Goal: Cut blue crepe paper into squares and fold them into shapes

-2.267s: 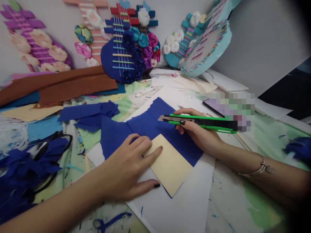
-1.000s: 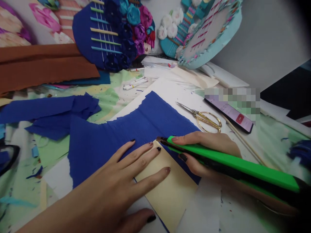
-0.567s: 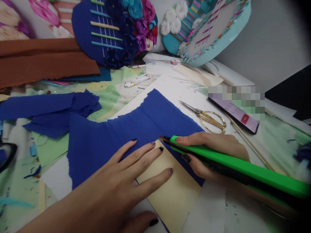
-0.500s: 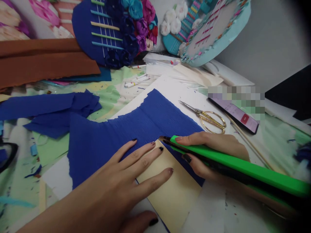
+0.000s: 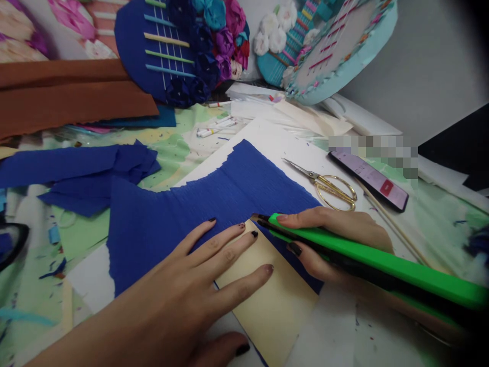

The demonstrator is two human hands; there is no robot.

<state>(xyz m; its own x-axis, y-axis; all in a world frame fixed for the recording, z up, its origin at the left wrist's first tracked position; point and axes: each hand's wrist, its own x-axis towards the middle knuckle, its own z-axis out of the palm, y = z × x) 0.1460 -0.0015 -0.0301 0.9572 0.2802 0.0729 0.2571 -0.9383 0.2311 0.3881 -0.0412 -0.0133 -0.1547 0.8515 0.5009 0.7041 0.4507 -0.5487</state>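
Note:
Blue crepe paper (image 5: 225,188) with ragged edges lies over white sheets on the table. A pale yellow card (image 5: 275,306) rests on its near part. My left hand (image 5: 206,270) lies flat with fingers spread, pressing the card and the blue paper beside it. In my right hand (image 5: 332,242) is a green and black utility knife (image 5: 374,260), gripped between thumb and fingers. Its blade tip is at the card's far corner, over the blue paper. The knife's back end runs off into the dark right edge.
Gold-handled scissors (image 5: 324,186), a phone (image 5: 370,178) and a thin wooden stick (image 5: 393,224) lie to the right. Blue paper strips (image 5: 87,171) and brown paper (image 5: 72,97) are at left. Decorated paper guitars (image 5: 160,51) lean along the back.
My left hand has spread over the card and blue paper. My right hand has brought the knife down to the card's far corner, uncovering the scissors. Both hands have stayed nearly still lately.

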